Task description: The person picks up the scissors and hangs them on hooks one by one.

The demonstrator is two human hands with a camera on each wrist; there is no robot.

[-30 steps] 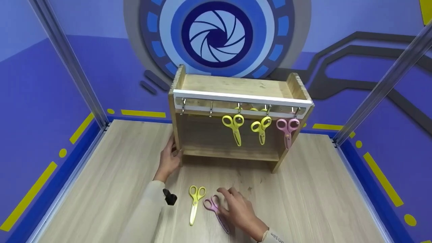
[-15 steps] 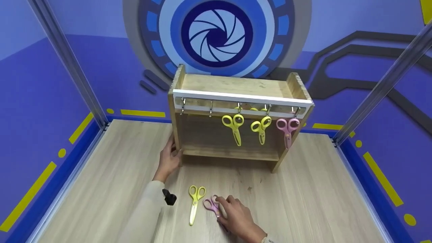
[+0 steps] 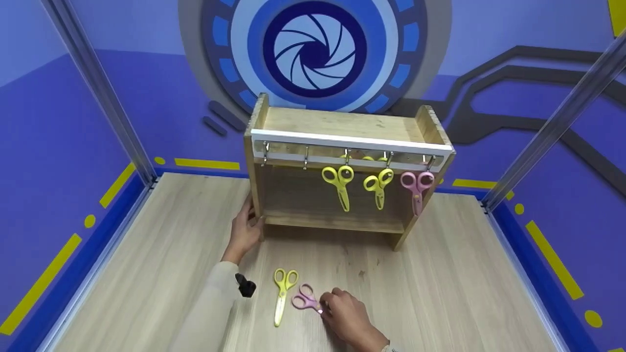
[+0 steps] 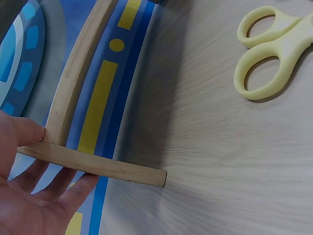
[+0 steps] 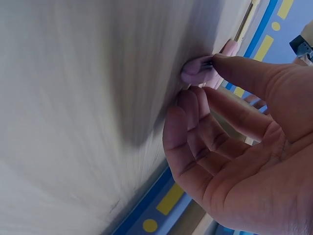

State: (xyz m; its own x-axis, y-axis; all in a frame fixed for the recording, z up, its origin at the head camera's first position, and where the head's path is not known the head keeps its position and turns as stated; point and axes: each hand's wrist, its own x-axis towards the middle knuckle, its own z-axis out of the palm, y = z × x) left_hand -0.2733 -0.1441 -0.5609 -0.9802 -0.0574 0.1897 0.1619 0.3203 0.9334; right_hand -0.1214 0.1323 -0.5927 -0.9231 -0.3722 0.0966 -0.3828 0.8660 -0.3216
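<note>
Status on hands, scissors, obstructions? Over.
Left hand grips pale wooden shelf. Right hand pinches pink loop-handled scissors. Yellow loop-handled scissors lie alongside, seemingly not blocking.

Right grip (image 5: pixel 254 161), one: bare hand, palm side visible, thumb tip and forefinger pinching the scissors, remaining fingers bent. Pink scissors (image 5: pixel 197 73), one pair: foreshortened from here; a rounded end juts past the thumb tip, a further part shows behind it. Worktop (image 5: pixel 63 122), one: pale wood grain, dark shadow below the fingers. Blue wall band (image 5: pixel 251 58), yellow-marked: along the worktop's edge. Black device (image 5: pixel 301 47), one: beyond that edge.
</note>
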